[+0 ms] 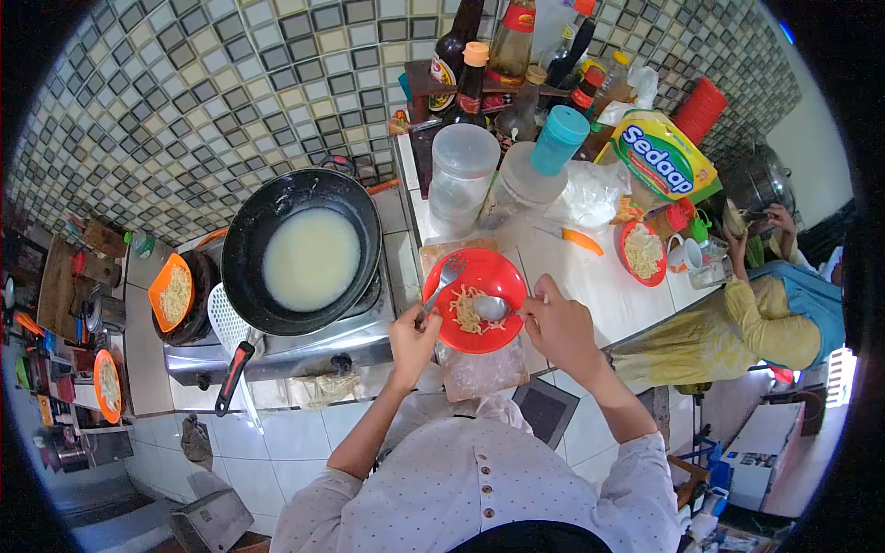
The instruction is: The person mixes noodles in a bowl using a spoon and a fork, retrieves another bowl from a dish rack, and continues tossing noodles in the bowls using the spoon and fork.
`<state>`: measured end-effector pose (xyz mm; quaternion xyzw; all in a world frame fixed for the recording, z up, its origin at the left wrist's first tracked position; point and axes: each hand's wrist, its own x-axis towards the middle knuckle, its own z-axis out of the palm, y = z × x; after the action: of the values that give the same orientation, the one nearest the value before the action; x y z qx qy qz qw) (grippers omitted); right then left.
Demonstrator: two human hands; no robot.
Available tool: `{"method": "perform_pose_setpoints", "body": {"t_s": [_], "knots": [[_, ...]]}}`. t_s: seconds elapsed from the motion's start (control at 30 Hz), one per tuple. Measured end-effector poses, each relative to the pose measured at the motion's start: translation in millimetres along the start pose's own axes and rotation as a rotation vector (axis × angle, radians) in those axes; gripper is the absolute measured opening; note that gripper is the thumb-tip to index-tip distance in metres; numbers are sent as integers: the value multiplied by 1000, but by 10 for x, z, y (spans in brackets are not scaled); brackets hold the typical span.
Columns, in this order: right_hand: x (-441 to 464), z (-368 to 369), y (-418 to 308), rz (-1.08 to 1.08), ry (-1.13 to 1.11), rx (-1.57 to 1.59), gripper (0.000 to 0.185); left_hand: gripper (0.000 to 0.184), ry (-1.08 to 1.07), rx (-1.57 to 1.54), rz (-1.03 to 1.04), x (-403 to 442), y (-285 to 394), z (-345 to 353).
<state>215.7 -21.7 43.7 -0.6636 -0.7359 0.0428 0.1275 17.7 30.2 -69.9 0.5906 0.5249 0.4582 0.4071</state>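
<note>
A red plate (473, 345) with a small heap of noodles (467, 311) lies on the counter in front of me. My left hand (414, 344) is closed on the handle of a fork (451, 269), whose tines are over the plate's upper left part. My right hand (560, 324) grips a spoon (490, 308) at the plate's right side, and the spoon's bowl rests by the noodles. Left of the plate, a black wok (241, 249) holds a pale, cloudy liquid (312, 258) on the stove.
A slotted spatula (227, 318) lies beside the wok. Jars (461, 170), bottles and a yellow-green packet (656, 157) crowd the back. More noodles are in a red bowl (626, 262) and an orange dish (171, 315). A co-worker (774, 313) stands at the right.
</note>
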Motion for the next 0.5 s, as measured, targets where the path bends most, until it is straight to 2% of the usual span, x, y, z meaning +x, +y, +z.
{"method": "perform_pose_setpoints", "body": {"t_s": [0.5], "knots": [[22, -410, 78, 27, -52, -28, 5, 23, -21, 34, -22, 2, 113, -38]]}}
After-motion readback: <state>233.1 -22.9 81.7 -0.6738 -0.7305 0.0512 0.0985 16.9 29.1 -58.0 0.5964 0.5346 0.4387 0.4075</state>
